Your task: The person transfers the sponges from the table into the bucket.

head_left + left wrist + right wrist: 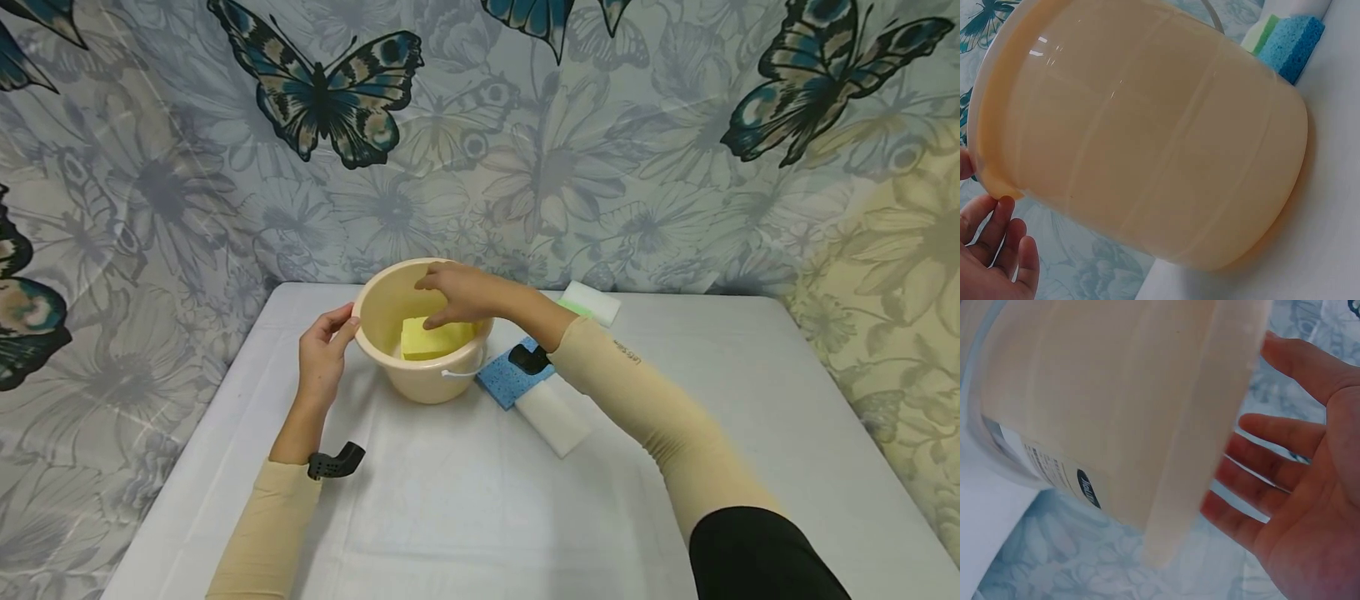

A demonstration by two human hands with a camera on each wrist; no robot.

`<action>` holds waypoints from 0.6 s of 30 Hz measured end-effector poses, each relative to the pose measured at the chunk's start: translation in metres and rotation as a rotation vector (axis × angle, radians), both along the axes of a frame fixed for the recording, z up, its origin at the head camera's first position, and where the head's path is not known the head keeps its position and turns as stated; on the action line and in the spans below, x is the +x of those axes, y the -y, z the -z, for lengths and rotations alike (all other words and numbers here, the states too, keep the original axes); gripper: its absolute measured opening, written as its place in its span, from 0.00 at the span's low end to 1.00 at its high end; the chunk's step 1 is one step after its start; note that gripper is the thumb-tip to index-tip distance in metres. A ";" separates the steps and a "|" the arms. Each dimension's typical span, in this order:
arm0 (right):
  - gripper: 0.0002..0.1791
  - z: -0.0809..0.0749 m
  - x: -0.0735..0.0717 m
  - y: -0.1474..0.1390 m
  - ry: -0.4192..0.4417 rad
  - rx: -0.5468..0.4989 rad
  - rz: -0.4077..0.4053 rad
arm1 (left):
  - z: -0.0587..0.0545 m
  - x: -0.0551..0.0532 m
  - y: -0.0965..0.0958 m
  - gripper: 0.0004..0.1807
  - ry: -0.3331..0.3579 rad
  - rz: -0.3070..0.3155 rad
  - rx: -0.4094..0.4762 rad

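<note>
Well, the left grip (322, 354) is clamped on the near left edge of the bucket (427, 387), thumb and fingers pinching its rim (373, 290). The step in hand seems to be handling the yellow sponge (422, 343) inside the bucket. To do it well, that left pinch should stay firm but light, so the bucket neither slides nor tips on the bench (420, 508). The right grip (472, 293), over the bucket's mouth, has its thumb and fingers apart, with nothing clamped between them. It would do best to work from above, clear of the far rim, and to pinch or press the sponge by its middle, since foam should give easily.

Seen from the left grip, the yellow sponge lies to the right, within the bucket. Under the right grip it sits just below the thumb; whether the two touch, I cannot tell. The bucket's handle (461, 373) hangs nearer the wearer than the right grip. Beyond the bucket, to the right of both grips, lie the blue sponge (504, 379), a white block (553, 418) and a green-and-white sponge (600, 302), the last farthest right
</note>
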State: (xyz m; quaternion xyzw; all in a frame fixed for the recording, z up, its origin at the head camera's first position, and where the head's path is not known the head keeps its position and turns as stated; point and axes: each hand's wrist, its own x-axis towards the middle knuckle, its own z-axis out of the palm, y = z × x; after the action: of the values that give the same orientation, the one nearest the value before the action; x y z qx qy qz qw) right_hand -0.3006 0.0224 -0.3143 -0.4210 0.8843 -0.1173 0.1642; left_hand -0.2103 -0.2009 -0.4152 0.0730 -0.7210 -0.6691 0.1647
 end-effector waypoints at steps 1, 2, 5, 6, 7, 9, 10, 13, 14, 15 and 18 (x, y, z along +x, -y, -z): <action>0.37 -0.002 0.002 -0.002 -0.001 -0.007 -0.001 | 0.000 0.000 0.000 0.20 -0.001 0.001 -0.003; 0.37 -0.004 0.003 -0.003 -0.001 -0.013 0.001 | 0.000 0.000 0.000 0.20 -0.003 0.003 -0.006; 0.37 -0.008 0.007 -0.009 -0.003 -0.038 0.011 | 0.000 0.000 0.000 0.20 -0.007 0.008 -0.014; 0.36 -0.009 0.009 -0.012 -0.005 -0.045 0.016 | 0.000 0.000 0.000 0.20 -0.007 0.010 -0.017; 0.36 -0.010 0.010 -0.014 -0.011 -0.050 0.019 | 0.000 0.000 0.000 0.20 -0.007 0.012 -0.018; 0.36 -0.012 0.012 -0.020 -0.022 -0.064 0.024 | 0.000 0.001 0.000 0.20 -0.006 0.014 -0.016; 0.35 -0.012 0.014 -0.022 -0.027 -0.073 0.023 | 0.000 0.001 0.000 0.20 -0.005 0.015 -0.015; 0.34 -0.014 0.018 -0.031 -0.038 -0.104 0.025 | 0.000 0.001 0.000 0.20 -0.002 0.014 -0.011; 0.34 -0.015 0.019 -0.034 -0.042 -0.116 0.027 | -0.001 0.001 0.000 0.20 -0.002 0.015 -0.008; 0.34 -0.015 0.021 -0.037 -0.045 -0.125 0.027 | -0.001 0.001 0.000 0.20 -0.001 0.016 -0.006; 0.33 -0.015 0.025 -0.047 -0.059 -0.162 0.030 | -0.001 0.001 0.000 0.20 0.000 0.021 -0.003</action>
State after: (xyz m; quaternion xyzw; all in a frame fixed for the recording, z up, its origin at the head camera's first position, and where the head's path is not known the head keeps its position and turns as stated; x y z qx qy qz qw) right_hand -0.2755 0.0690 -0.2997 -0.4228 0.8826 -0.1785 0.1019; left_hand -0.2092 -0.2012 -0.4139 0.0650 -0.7228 -0.6696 0.1580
